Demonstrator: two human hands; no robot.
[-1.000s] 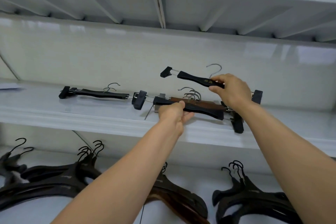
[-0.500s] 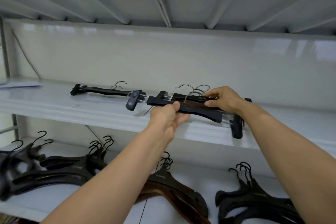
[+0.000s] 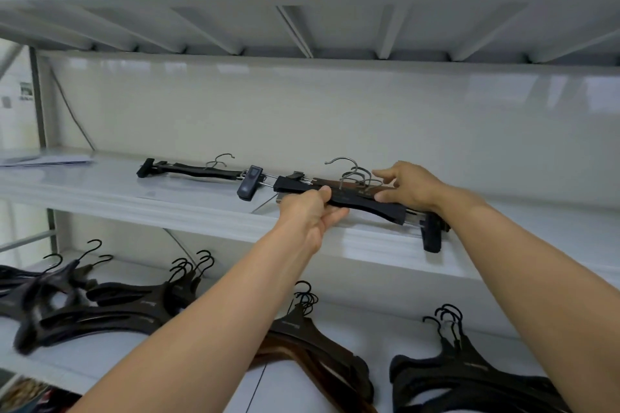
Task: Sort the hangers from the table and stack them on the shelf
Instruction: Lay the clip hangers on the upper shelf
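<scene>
Left grip is closed round the bar of the black clip hanger, thumb on top and fingers underneath, a little left of the bar's middle. Right grip is loose and spread, holding nothing: its thumb touches the right part of the same bar and its fingers reach over the wire hooks. That hanger lies on top of the stack of clip hangers, which sits on the middle shelf, right of centre and close to the front edge. It lies askew: its left clip rests on the shelf, while its right clip hangs over the front edge.

The step in hand looks like squaring this hanger on the stack. To do it well, swing the right end back until the bar runs parallel with the front edge and both clips rest on the shelf, then nest its hook against the others. The right grip should steady the hooks so the lower hangers do not slide. An overhanging clip could drag the hanger off.

Just left of the stack lies a second pile of clip hangers, and paper sits at the far left end. Black and brown coat hangers lie heaped on the lower shelf.
</scene>
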